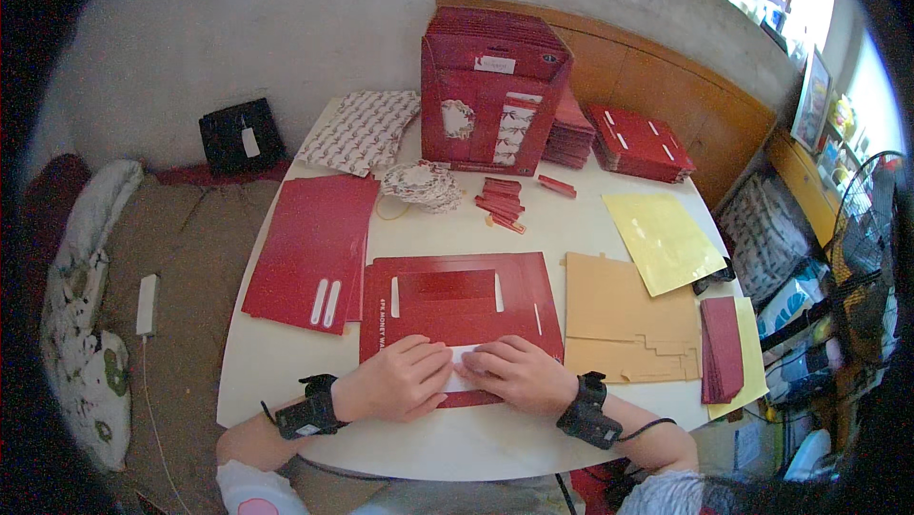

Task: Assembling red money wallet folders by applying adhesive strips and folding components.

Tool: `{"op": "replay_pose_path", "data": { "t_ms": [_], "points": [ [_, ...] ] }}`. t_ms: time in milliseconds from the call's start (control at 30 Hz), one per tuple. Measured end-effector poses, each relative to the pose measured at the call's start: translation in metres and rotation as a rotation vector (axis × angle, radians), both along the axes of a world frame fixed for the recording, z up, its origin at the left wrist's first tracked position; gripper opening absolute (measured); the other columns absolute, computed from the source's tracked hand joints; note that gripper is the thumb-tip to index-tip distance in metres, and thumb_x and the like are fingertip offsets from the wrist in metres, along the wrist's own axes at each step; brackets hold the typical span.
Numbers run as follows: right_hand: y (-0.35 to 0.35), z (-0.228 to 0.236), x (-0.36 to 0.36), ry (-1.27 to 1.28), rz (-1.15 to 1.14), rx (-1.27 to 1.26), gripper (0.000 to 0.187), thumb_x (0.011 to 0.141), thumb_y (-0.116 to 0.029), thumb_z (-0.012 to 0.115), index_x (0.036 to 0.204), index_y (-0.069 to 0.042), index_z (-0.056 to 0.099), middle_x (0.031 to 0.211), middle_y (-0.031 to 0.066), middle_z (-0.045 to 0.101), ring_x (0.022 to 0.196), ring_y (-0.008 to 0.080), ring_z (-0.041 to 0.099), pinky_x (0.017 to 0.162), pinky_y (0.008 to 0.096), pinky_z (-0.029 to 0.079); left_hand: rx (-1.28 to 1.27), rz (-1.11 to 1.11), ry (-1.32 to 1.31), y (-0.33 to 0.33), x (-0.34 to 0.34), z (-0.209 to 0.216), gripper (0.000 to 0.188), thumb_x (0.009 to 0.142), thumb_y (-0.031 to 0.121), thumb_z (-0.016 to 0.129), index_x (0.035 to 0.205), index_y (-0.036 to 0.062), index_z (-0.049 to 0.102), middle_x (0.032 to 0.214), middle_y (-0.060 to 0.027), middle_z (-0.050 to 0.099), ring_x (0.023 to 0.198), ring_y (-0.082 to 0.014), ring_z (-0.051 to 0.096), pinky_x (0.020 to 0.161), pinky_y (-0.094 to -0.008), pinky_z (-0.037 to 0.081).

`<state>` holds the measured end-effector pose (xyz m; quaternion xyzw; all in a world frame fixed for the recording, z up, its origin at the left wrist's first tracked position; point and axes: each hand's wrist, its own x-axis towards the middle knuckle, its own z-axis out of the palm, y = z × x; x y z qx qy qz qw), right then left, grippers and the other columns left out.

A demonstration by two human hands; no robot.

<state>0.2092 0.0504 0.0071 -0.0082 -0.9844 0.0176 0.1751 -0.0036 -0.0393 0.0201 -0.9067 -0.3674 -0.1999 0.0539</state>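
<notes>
Hands first: both sit flat at the near edge of the table (286,377), fingers pressed down on a small white strip (461,368) that lies on the bottom flap of a flat red card (457,310). The left hand (395,380) and right hand (519,374) meet over it, fingertips together and bearing down rather than pinching — looks like they're holding the strip so it lies straight along the flap. Each wrist has a black band.

The card is right in front of the person, unfolded, cutout window facing up, so the flap is the closest bit to work on. Everything else seems staged within reach: more flat red cards (312,248) to the left with white strips already on them, a tan sheet (624,320) and a yellow sheet (664,241) to the right, a slim red stack (722,348) past those. Farther back there's a red display box (490,87) standing upright, small red strips (502,201) scattered in front of it, a pile of lacy paper rounds (422,182), patterned paper (362,129) — stock kept out of the way, I'd guess.
</notes>
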Motion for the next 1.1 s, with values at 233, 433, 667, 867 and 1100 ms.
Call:
{"op": "replay_pose_path", "data": {
  "t_ms": [233,433,667,867,1100],
  "points": [
    [0.008,-0.002,0.009,0.045,-0.026,-0.087,0.034,0.067,-0.010,0.059,0.100,-0.007,0.060,0.106,0.0034,0.055,0.098,0.0204,0.053,0.085,0.0337,0.042,0.002,0.025,0.010,-0.003,-0.007,0.003,0.022,0.070,0.017,0.063,0.082,-0.0008,0.060,0.090,-0.0111,0.058,0.090,-0.0239,0.057,0.082,-0.0348,0.044],
    [0.019,0.002,0.021,0.008,-0.008,-0.083,0.033,0.063,-0.005,0.057,0.095,-0.006,0.062,0.104,0.0028,0.058,0.097,0.0208,0.055,0.084,0.0345,0.044,-0.090,0.015,0.005,-0.002,-0.017,0.007,0.016,0.070,0.017,0.064,0.075,0.0027,0.059,0.083,-0.0086,0.056,0.084,-0.0231,0.057,0.079,-0.0347,0.045],
    [0.024,0.002,0.026,-0.066,0.006,-0.056,0.027,0.068,-0.015,0.058,0.094,-0.008,0.062,0.111,0.0047,0.056,0.104,0.0212,0.052,0.090,0.0358,0.041,-0.251,0.106,-0.005,-0.005,-0.031,0.017,0.011,0.074,0.016,0.062,0.071,0.0058,0.061,0.080,-0.0060,0.055,0.080,-0.0223,0.055,0.069,-0.0345,0.044],
    [0.021,0.007,0.024,-0.028,-0.011,-0.127,0.034,0.061,-0.001,0.056,0.094,-0.005,0.063,0.108,0.0036,0.059,0.100,0.0197,0.055,0.086,0.0353,0.044,-0.205,0.115,-0.087,-0.005,-0.032,0.018,0.011,0.075,0.015,0.062,0.068,0.0063,0.062,0.082,-0.0060,0.055,0.081,-0.0215,0.054,0.064,-0.0361,0.045],
    [0.027,0.007,0.028,-0.013,-0.007,-0.204,0.039,0.056,0.005,0.053,0.092,-0.005,0.063,0.108,0.0036,0.059,0.102,0.0210,0.055,0.085,0.0362,0.044,-0.318,0.094,-0.055,-0.005,-0.044,0.012,0.010,0.074,0.019,0.064,0.079,0.0100,0.068,0.094,-0.0103,0.060,0.085,-0.0268,0.059,0.070,-0.0381,0.049]
  ]
}}
